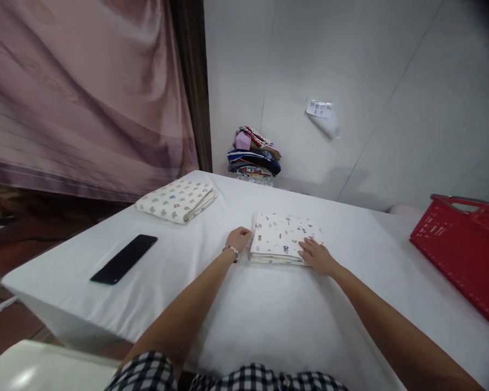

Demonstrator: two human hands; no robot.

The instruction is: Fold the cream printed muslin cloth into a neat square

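Note:
A folded white cloth with a small scattered print lies on the white-covered table in front of me. My left hand, with a bracelet at the wrist, is at the cloth's left edge, its fingers curled and closed on that edge; the fingertips are partly hidden. On the cloth's near right part rests my right hand, flat with the fingers apart. A second folded cloth, cream with grey, blue and red motifs, lies apart at the back left of the table.
A black phone-like slab lies at the left of the table. A red plastic basket stands at the right edge. Behind the table rises a pile of folded fabrics by the wall. A pink curtain hangs at left.

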